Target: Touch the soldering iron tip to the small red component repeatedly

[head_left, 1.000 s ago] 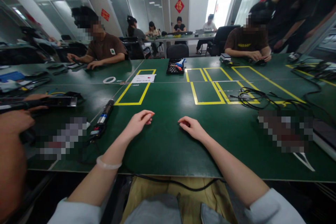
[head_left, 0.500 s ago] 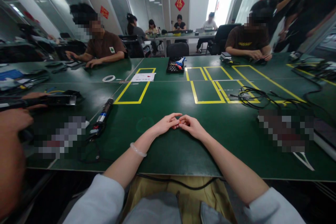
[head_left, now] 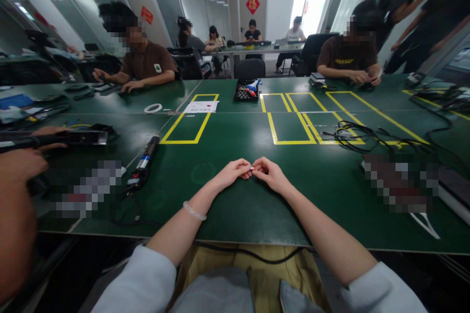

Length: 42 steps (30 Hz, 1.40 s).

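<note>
Both my hands meet above the green table (head_left: 235, 215), close to its front edge. Between their fingertips sits a small orange-and-white piece (head_left: 253, 168), too tiny to name more exactly. My left hand (head_left: 234, 172) pinches it from the left, its fingers curled together. From the other side, my right hand (head_left: 271, 176) grips it with thumb and fingers closed. Part of the piece is hidden by the fingertips.
Left of my arms lies a black cylindrical tool (head_left: 145, 159) with a cable. Farther back are a white ring (head_left: 152, 108), a paper sheet (head_left: 201, 107) and a black tray (head_left: 246, 100) with small items. Black cables (head_left: 348, 134) lie right. A neighbour's hand (head_left: 25, 166) is at left.
My fingers have closed more tightly together, and more of the orange-and-white piece shows between them. My left fingers, stretched out before, are now curled in.
</note>
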Tool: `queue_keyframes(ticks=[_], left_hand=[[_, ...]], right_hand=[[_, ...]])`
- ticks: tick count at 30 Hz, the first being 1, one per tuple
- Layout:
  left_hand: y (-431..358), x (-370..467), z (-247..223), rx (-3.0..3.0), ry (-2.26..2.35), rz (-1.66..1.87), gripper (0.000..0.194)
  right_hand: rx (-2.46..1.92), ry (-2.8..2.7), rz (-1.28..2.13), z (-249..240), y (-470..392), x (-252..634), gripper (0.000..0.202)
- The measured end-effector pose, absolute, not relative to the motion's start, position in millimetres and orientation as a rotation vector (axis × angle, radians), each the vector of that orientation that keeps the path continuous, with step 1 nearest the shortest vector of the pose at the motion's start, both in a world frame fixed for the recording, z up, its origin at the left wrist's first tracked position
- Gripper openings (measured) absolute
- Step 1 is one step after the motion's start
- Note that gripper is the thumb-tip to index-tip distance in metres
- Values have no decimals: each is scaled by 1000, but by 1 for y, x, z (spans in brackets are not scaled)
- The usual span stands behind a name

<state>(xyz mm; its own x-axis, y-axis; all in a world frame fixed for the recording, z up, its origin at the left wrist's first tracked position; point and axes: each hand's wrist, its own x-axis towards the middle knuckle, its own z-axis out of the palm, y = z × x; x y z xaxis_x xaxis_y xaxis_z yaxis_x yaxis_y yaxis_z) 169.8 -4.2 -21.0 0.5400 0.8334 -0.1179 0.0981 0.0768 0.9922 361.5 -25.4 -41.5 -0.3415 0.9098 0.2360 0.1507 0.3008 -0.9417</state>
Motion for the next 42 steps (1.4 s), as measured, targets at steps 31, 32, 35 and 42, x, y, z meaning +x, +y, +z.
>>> queue_keyframes(ticks=[31, 32, 35, 42], left_hand=[[-4, 140, -2, 1748, 956, 498, 40], [-4, 129, 3, 1821, 1025, 465, 42], [-6, 81, 13, 2076, 1367, 437, 48], [-34, -50, 15, 2147, 2599, 224, 68]], right_hand=[[-1127, -1788, 996, -37, -25, 364, 17], [-1132, -1784, 1002, -36, -26, 364, 17], [-1138, -1778, 1008, -34, -27, 365, 17], [-1143, -1802, 992, -35, -27, 363, 17]])
